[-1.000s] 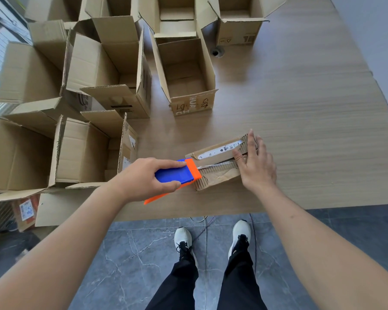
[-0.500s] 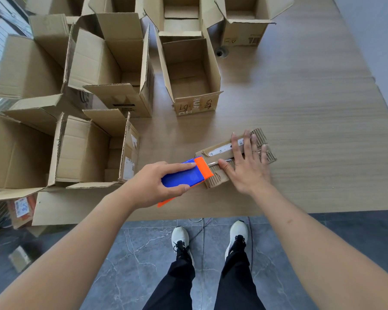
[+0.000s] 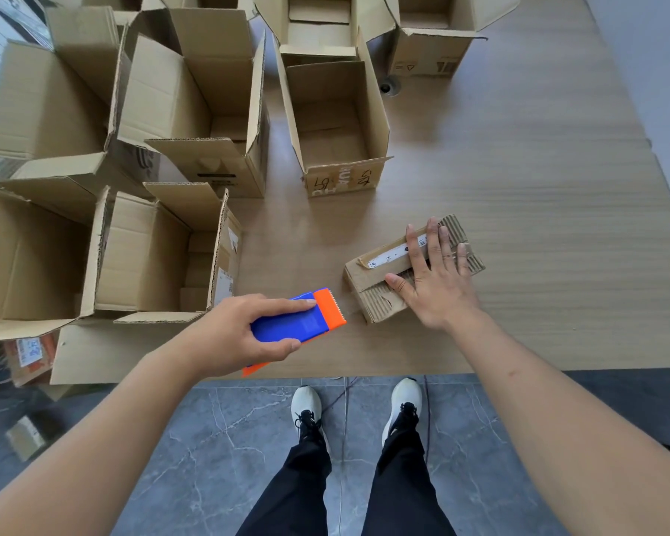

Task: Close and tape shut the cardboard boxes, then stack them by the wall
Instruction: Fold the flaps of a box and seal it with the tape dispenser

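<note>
— Room? Small cardboard box (image 3: 368,276) sits near the table's (image 3: 538,226) near edge, bare wood right; right hand (image 3: 438,288) flat on it.
— Left hand (image 3: 229,334) grips the tape dispenser (image 3: 306,323); tape hard to see.

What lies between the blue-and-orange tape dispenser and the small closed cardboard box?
In the head view, only bare wooden tabletop separates the blue-and-orange tape dispenser from the small closed cardboard box.

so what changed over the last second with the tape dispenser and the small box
The left hand has pulled the blue and orange tape dispenser back off the small cardboard box, toward the table's near edge; a gap now separates them. The right hand went from gripping the box's far end to pressing flat on its top. The open boxes stayed put.
</note>
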`<state>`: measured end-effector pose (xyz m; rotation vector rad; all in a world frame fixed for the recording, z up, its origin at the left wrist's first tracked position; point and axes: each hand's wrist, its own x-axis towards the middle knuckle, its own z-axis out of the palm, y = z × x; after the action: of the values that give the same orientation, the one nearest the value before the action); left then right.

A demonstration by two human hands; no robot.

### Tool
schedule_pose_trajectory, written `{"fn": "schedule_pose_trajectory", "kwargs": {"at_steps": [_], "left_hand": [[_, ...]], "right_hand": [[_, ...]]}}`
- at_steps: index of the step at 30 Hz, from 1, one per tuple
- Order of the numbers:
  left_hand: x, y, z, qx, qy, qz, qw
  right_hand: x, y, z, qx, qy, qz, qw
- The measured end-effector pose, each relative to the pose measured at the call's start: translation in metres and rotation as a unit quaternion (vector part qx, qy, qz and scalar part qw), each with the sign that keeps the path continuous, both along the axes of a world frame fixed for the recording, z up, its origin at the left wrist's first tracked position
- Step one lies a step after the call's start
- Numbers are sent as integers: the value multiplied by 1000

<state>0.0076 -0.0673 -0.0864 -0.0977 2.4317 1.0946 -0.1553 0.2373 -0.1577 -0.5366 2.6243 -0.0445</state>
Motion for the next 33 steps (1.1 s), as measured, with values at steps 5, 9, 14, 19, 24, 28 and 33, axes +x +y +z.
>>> {"fn": "schedule_pose_trajectory", "kwargs": {"at_steps": [5,9,14,19,24,28,33], "left_hand": [[-3,9,-11,-48,-2,-9,999],[-11,21,-22,-73,-6,-11,997],[-28,40,-24,-82,-13,-10,996],[-43,44,-24,-50,-25,14,998],[-49,46,-20,-72,-32,14,997],[-49,46,-22,-119,-42,-8,992],[-31,39,-25,-98,-10,39,994]], "right_hand": [[0,0,1,-8,-3,-3,1000],[3,-8,9,-3,-11,-22,1000],[10,-41,22,40,-24,-70,996],[10,-48,24,30,-44,-87,995],[28,-65,33,31,-11,-125,992],[55,-73,26,51,8,-133,990],[60,-56,20,29,38,-78,996]]}}
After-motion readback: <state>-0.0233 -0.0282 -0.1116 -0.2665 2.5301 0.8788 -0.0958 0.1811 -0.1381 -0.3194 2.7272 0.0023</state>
